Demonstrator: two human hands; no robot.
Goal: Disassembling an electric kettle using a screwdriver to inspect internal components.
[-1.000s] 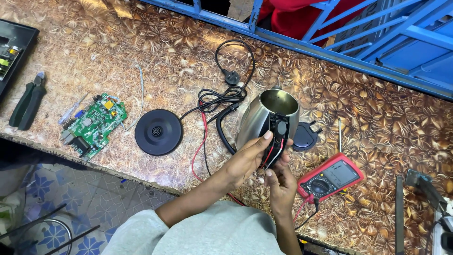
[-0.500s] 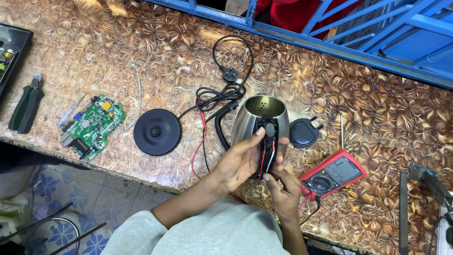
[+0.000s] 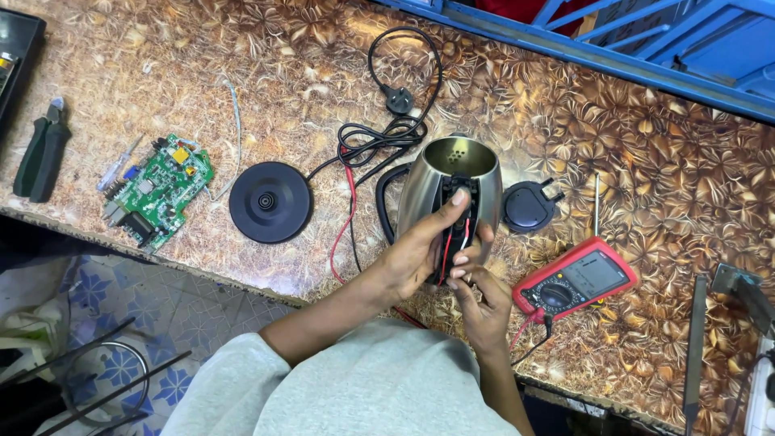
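My fingers (image 3: 462,273) on the right hand (image 3: 483,303) pinch at the red and white wires in the kettle (image 3: 449,202)'s open handle channel, near the worktop (image 3: 646,153)'s front edge; the left hand (image 3: 420,250) wraps the steel body, thumb up the channel. I judge the shell light, stiff and slippery, best held around its belly. It stands upright, mouth up, channel facing me. Beyond lie its lid (image 3: 527,207), the round base (image 3: 270,201) and the plug (image 3: 399,100).
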